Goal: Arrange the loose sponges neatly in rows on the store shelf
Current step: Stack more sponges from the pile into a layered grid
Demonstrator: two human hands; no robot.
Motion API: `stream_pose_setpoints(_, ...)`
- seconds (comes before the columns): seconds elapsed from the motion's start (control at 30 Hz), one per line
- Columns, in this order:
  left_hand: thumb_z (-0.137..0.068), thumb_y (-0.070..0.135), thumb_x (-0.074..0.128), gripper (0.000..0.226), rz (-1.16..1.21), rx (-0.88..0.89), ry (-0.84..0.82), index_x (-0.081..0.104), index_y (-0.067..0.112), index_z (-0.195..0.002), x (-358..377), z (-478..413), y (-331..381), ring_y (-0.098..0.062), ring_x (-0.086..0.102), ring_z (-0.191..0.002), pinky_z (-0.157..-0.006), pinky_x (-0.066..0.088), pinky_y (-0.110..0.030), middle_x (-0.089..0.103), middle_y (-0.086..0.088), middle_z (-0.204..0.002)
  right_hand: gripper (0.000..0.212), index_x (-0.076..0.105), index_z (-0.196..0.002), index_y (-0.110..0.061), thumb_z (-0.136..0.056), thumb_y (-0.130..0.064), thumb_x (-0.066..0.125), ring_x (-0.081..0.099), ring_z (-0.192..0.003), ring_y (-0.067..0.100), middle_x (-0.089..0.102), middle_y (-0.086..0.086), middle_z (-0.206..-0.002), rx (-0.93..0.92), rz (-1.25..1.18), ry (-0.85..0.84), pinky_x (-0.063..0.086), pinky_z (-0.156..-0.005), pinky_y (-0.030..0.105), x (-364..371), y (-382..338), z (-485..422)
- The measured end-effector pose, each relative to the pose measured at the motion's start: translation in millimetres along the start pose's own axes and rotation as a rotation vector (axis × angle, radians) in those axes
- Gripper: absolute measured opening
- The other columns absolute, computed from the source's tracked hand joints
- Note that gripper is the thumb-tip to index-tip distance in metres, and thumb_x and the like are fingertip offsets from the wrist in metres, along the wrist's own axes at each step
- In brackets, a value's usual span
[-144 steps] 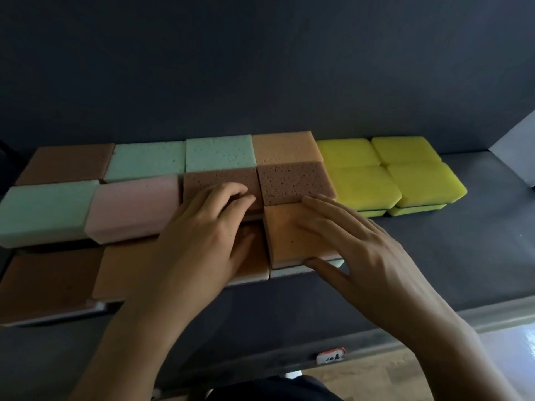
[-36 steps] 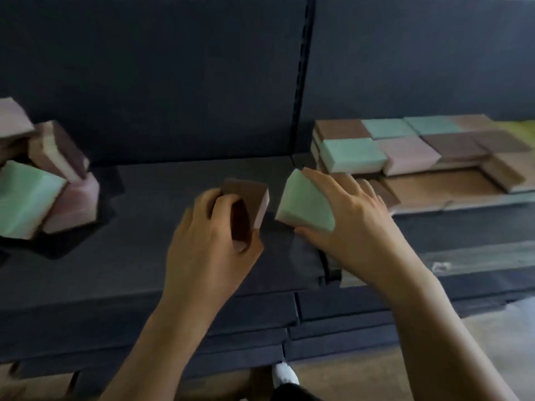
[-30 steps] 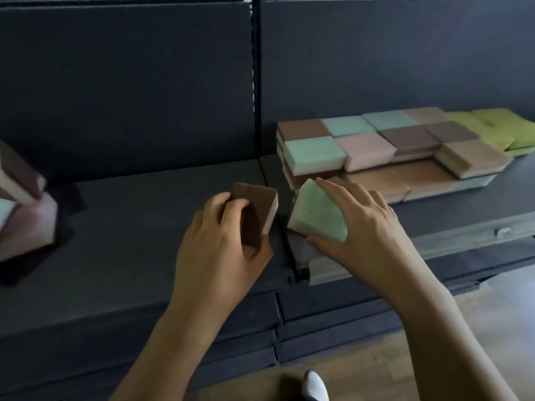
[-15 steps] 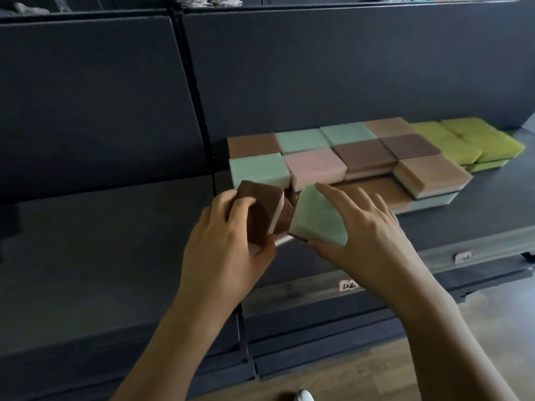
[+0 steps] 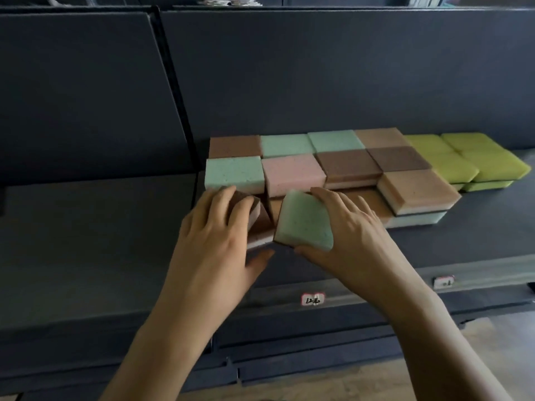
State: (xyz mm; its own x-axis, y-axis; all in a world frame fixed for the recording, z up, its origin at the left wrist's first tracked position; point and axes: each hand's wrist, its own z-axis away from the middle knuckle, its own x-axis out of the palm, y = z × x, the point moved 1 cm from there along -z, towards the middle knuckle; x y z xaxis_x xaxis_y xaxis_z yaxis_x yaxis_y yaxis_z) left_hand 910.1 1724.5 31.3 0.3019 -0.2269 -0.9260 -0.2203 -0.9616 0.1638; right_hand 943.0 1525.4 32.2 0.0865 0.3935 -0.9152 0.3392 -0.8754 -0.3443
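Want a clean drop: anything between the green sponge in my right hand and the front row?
Nothing visible. The green sponge in the right hand hangs just before the bare lower orange sponge.

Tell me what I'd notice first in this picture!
Two hands in the middle: the right hand grips a tilted mint-green sponge, the left hand holds a brown sponge beside it. Behind them, a neat patchwork of green, pink and brown sponges sits on the dark shelf, with bright yellow sponges at its right end.
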Motion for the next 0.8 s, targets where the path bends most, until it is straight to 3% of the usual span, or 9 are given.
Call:
stream_pose_setpoints(0.1,-0.077,0.043,0.064,0.071,0.038,0.079,0.021,0.051,0.006,-0.136,1.5,-0.5,21.3,-0.032,0.039,-0.138,-0.106,0.038,-0.047,0.047,-0.012,-0.143,0.088,0.037,-0.145,-0.021,-0.072,-0.049,0.079,0.042,-0.125,0.021,0.05,-0.003,-0.14,-0.034,-0.017,0.005,0.037,-0.1,0.036,-4.3,7.7,4.5)
stream_pose_setpoints(0.23,-0.074,0.037,0.08,0.081,0.003,0.177,-0.067,0.045,0.006,-0.14,12.0,-4.6,32.6,-0.027,0.04,-0.138,-0.108,0.033,-0.037,0.045,-0.01,-0.146,0.09,0.043,-0.141,-0.014,-0.068,-0.049,0.082,0.044,-0.123,0.022,0.052,0.001,-0.135,-0.083,-0.016,-0.035,0.038,-0.099,0.032,-8.0,12.5,10.8)
stream_pose_setpoints(0.4,-0.065,0.036,0.088,0.098,0.055,0.219,-0.144,0.039,0.008,-0.145,12.7,-13.1,34.4,-0.023,0.055,-0.123,-0.096,0.04,-0.028,0.049,-0.007,-0.143,0.087,0.046,-0.14,-0.013,-0.068,-0.049,0.082,0.042,-0.121,0.02,0.052,0.001,-0.133,-0.138,-0.002,-0.037,0.04,-0.1,0.034,-11.9,11.7,14.4)
stream_pose_setpoints(0.5,-0.066,0.033,0.087,0.09,0.138,0.238,-0.143,0.043,0.01,-0.142,13.0,-18.4,30.2,-0.018,0.06,-0.113,-0.085,0.047,-0.022,0.048,0.0,-0.141,0.087,0.044,-0.141,-0.014,-0.07,-0.047,0.081,0.04,-0.124,0.02,0.049,0.001,-0.136,-0.161,0.019,-0.028,0.036,-0.101,0.031,-14.1,13.7,13.6)
stream_pose_setpoints(0.6,-0.067,0.026,0.086,0.089,0.223,0.228,-0.144,0.043,0.01,-0.143,12.4,-25.3,24.0,-0.019,0.06,-0.111,-0.08,0.045,-0.02,0.046,0.001,-0.141,0.095,0.033,-0.149,-0.013,-0.072,-0.038,0.082,0.036,-0.134,0.022,0.042,0.002,-0.144,-0.127,0.003,-0.047,0.036,-0.109,0.035,-16.5,22.9,14.4)
stream_pose_setpoints(0.73,-0.072,0.029,0.082,0.088,0.205,0.275,-0.142,0.038,0.013,-0.147,14.6,-30.4,21.6,-0.019,0.058,-0.113,-0.077,0.047,-0.022,0.043,0.002,-0.143,0.091,0.036,-0.147,-0.016,-0.073,-0.036,0.083,0.043,-0.128,0.014,0.044,-0.002,-0.142,-0.019,-0.04,-0.046,0.029,-0.1,0.014,-19.3,31.6,17.0)
stream_pose_setpoints(0.8,-0.072,0.034,0.081,0.087,0.158,0.317,-0.124,0.04,0.014,-0.146,13.1,-32.6,26.5,-0.02,0.053,-0.121,-0.089,0.046,-0.027,0.042,-0.001,-0.144,0.089,0.039,-0.145,-0.015,-0.071,-0.036,0.084,0.045,-0.123,0.013,0.046,-0.002,-0.139,-0.027,-0.016,-0.026,0.026,-0.095,0.01,-17.6,31.2,19.1)
